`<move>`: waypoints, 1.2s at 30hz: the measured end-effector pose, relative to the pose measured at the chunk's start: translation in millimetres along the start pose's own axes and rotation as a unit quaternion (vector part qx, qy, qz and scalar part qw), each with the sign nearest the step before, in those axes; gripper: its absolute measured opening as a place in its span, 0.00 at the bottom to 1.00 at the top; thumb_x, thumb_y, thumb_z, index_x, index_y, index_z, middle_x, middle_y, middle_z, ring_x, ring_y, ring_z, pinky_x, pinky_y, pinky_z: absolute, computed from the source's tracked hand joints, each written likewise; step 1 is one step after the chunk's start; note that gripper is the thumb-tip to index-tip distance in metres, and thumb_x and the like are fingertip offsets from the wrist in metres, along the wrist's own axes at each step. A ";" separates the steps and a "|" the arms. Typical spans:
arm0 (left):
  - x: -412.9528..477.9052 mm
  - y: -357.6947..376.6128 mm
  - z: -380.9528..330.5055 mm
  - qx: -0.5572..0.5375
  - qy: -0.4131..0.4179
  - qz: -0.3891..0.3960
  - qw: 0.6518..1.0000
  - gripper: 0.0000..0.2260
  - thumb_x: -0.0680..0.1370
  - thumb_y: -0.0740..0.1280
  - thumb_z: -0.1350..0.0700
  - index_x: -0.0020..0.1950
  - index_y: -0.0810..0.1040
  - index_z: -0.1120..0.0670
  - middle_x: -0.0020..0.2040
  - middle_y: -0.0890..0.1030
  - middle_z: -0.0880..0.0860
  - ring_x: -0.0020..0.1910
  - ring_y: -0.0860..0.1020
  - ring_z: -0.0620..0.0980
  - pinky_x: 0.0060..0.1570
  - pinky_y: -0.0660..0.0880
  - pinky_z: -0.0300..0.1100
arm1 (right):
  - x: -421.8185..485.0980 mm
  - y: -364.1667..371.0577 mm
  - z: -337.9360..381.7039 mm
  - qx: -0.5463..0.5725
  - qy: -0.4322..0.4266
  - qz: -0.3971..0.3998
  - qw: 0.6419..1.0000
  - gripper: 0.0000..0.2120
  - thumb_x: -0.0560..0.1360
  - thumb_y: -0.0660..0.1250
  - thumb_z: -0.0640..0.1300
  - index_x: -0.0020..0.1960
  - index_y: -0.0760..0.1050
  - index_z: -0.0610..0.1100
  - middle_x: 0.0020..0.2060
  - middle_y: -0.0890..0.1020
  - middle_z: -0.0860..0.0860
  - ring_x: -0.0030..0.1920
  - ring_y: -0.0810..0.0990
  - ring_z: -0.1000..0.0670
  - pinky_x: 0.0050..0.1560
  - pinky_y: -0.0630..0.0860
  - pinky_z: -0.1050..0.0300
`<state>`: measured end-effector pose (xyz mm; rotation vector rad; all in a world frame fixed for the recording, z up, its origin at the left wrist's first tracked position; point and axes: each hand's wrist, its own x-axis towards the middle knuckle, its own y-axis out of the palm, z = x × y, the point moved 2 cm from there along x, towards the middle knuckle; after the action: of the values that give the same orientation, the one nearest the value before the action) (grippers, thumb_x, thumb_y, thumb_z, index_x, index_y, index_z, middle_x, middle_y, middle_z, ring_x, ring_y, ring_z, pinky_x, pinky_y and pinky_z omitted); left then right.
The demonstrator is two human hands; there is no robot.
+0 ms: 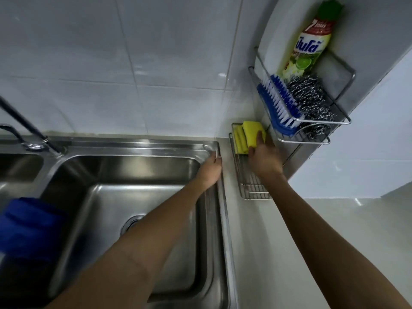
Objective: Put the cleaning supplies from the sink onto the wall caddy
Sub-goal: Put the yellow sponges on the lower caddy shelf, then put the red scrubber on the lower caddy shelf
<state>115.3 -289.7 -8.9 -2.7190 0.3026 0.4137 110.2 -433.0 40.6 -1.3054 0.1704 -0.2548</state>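
My right hand [263, 157] grips a yellow sponge [253, 132] at the far end of the lower wire shelf [252, 190] of the wall caddy. A second yellow sponge [239, 141] stands beside it on the left. The upper caddy shelf [343, 122] holds a blue and white scrub brush [278, 105], steel wool [312, 101] and a dish soap bottle [305, 47]. My left hand [210, 168] rests on the far right rim of the steel sink [124, 170], fingers fairly straight, holding nothing.
A blue cloth [29, 228] lies at the sink's left edge, partly cut off. The faucet [29, 130] stands at the back left. The drain [131, 221] shows in the basin. A pale countertop [312, 253] runs right of the sink, below the white tiled wall.
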 end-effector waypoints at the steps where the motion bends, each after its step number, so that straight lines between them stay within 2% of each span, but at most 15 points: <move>1: -7.3 -12.3 7.7 0.014 -0.006 -0.011 1.000 0.21 0.84 0.51 0.56 0.77 0.59 0.58 0.74 0.67 0.61 0.72 0.68 0.58 0.68 0.65 0.43 | -9.8 0.0 8.7 0.011 -0.011 -0.013 1.000 0.26 0.80 0.55 0.47 0.76 0.55 0.43 0.75 0.59 0.41 0.71 0.65 0.37 0.63 0.71 0.42; 4: -31.1 -52.9 42.0 0.057 -0.023 -0.028 0.998 0.20 0.84 0.52 0.57 0.76 0.62 0.59 0.73 0.69 0.62 0.71 0.69 0.59 0.68 0.65 0.43 | -38.4 11.9 40.7 0.068 -0.074 -0.067 0.993 0.25 0.78 0.58 0.45 0.75 0.60 0.44 0.76 0.60 0.45 0.73 0.63 0.42 0.65 0.70 0.45; 7: -58.2 -98.2 94.9 0.119 -0.071 -0.028 0.990 0.21 0.84 0.52 0.56 0.76 0.62 0.61 0.75 0.66 0.60 0.74 0.65 0.58 0.70 0.61 0.43 | -67.2 43.4 81.2 0.094 -0.143 -0.067 0.983 0.24 0.77 0.60 0.43 0.72 0.65 0.41 0.74 0.64 0.43 0.74 0.63 0.43 0.70 0.67 0.48; 10: -87.4 -138.1 152.8 0.186 -0.138 -0.016 0.973 0.23 0.83 0.52 0.56 0.78 0.58 0.58 0.77 0.61 0.58 0.76 0.61 0.56 0.73 0.58 0.43 | -95.9 82.2 116.6 0.094 -0.173 0.002 0.980 0.25 0.77 0.59 0.42 0.74 0.62 0.40 0.75 0.62 0.44 0.76 0.59 0.45 0.73 0.62 0.52; 13: -116.1 -168.3 201.5 0.221 -0.182 0.010 0.958 0.24 0.82 0.54 0.57 0.78 0.56 0.59 0.78 0.59 0.58 0.77 0.60 0.55 0.74 0.57 0.43 | -123.7 122.5 142.9 0.067 -0.200 0.093 0.973 0.28 0.78 0.57 0.42 0.76 0.56 0.41 0.77 0.58 0.46 0.77 0.54 0.47 0.75 0.58 0.53; 15: -132.9 -181.4 228.5 0.258 -0.212 0.043 0.942 0.25 0.82 0.54 0.56 0.78 0.55 0.62 0.78 0.58 0.60 0.77 0.60 0.56 0.73 0.57 0.43 | -139.9 149.2 157.7 0.031 -0.224 0.156 0.962 0.28 0.78 0.56 0.42 0.77 0.53 0.41 0.77 0.56 0.47 0.77 0.52 0.47 0.75 0.56 0.53; 18: -149.8 -184.2 262.3 0.296 -0.258 0.122 0.912 0.28 0.82 0.53 0.54 0.79 0.47 0.62 0.79 0.52 0.60 0.78 0.55 0.56 0.75 0.54 0.43 | -160.2 187.5 167.6 -0.019 -0.241 0.235 0.942 0.29 0.79 0.55 0.42 0.77 0.49 0.42 0.78 0.53 0.47 0.78 0.51 0.47 0.76 0.57 0.53; 22: -161.0 -180.5 291.5 0.295 -0.277 0.193 0.894 0.34 0.80 0.55 0.50 0.79 0.40 0.61 0.80 0.46 0.60 0.79 0.53 0.57 0.77 0.53 0.45 | -181.8 238.4 184.1 -0.057 -0.246 0.306 0.918 0.31 0.78 0.57 0.42 0.77 0.48 0.44 0.78 0.52 0.48 0.78 0.51 0.46 0.75 0.59 0.50; 27: -162.6 -165.3 296.4 0.310 -0.278 0.209 0.885 0.36 0.81 0.56 0.49 0.78 0.38 0.65 0.79 0.42 0.63 0.79 0.50 0.61 0.77 0.53 0.47 | -198.9 278.2 192.4 -0.074 -0.256 0.362 0.893 0.35 0.74 0.60 0.38 0.77 0.50 0.49 0.78 0.50 0.49 0.78 0.50 0.47 0.73 0.61 0.47; 31: -159.7 -164.6 305.0 0.313 -0.279 0.210 0.883 0.37 0.81 0.56 0.48 0.77 0.39 0.67 0.79 0.43 0.64 0.78 0.52 0.61 0.76 0.53 0.47 | -205.5 292.0 194.8 -0.055 -0.254 0.373 0.891 0.28 0.78 0.57 0.39 0.76 0.56 0.52 0.78 0.53 0.50 0.77 0.54 0.47 0.73 0.62 0.49; 33: -157.7 -164.3 308.1 0.315 -0.280 0.212 0.882 0.37 0.81 0.56 0.48 0.77 0.39 0.67 0.79 0.43 0.64 0.78 0.53 0.61 0.76 0.54 0.47 | -204.6 291.8 193.8 -0.036 -0.242 0.364 0.899 0.23 0.79 0.56 0.40 0.73 0.63 0.50 0.76 0.60 0.49 0.74 0.63 0.45 0.71 0.66 0.49; 36: -157.2 -162.2 307.2 0.313 -0.271 0.211 0.885 0.37 0.81 0.56 0.49 0.77 0.38 0.67 0.79 0.42 0.65 0.78 0.55 0.61 0.75 0.57 0.47 | -203.1 287.0 190.2 -0.011 -0.204 0.358 0.911 0.16 0.78 0.57 0.44 0.64 0.72 0.46 0.65 0.76 0.44 0.63 0.75 0.41 0.63 0.71 0.51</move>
<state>-63.8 1.7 -177.4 -1.8030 0.7235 0.9774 -8.3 -130.4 -192.0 -1.2067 0.2830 0.6450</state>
